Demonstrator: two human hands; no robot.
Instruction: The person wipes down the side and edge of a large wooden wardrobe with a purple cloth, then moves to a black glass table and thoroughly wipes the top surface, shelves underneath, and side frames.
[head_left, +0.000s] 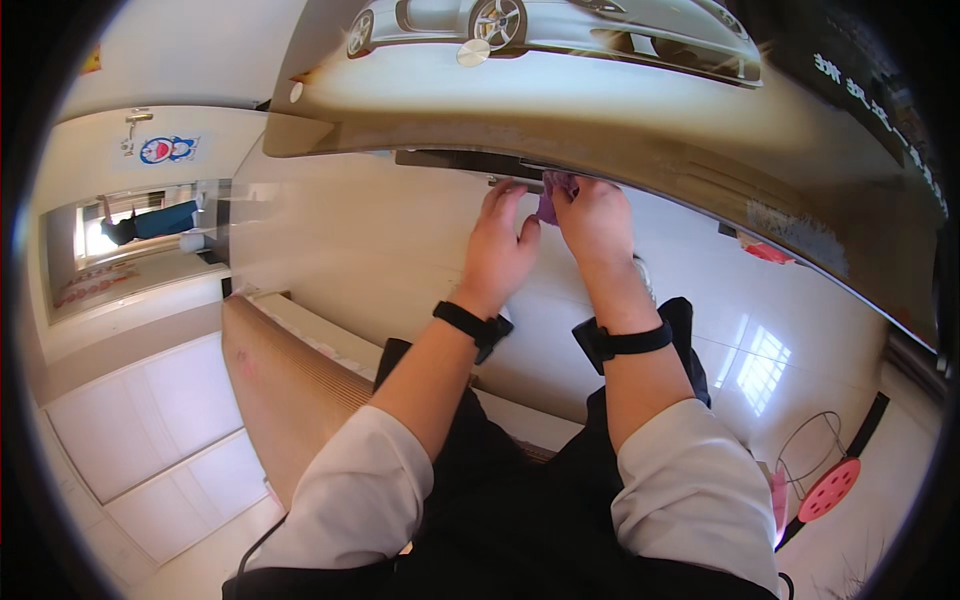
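Observation:
A crumpled purple cloth (550, 208) is gripped in my right hand (598, 223), at the near edge of a glass tabletop (480, 131) printed with a silver car. My left hand (495, 251) is just left of the cloth, thumb and fingers apart, with nothing seen in it. Its fingertips are close to a dark panel (457, 160) below the tabletop edge; whether they touch it I cannot tell. Part of the cloth is hidden behind my right fingers. Each wrist wears a black strap.
A bench with a tan ribbed mat (292, 390) is behind to the left. At right is a stool with a red perforated seat (829, 490). A red object (769, 252) shows beneath the table edge. A person (154, 223) is at far left, beyond a white door (225, 142).

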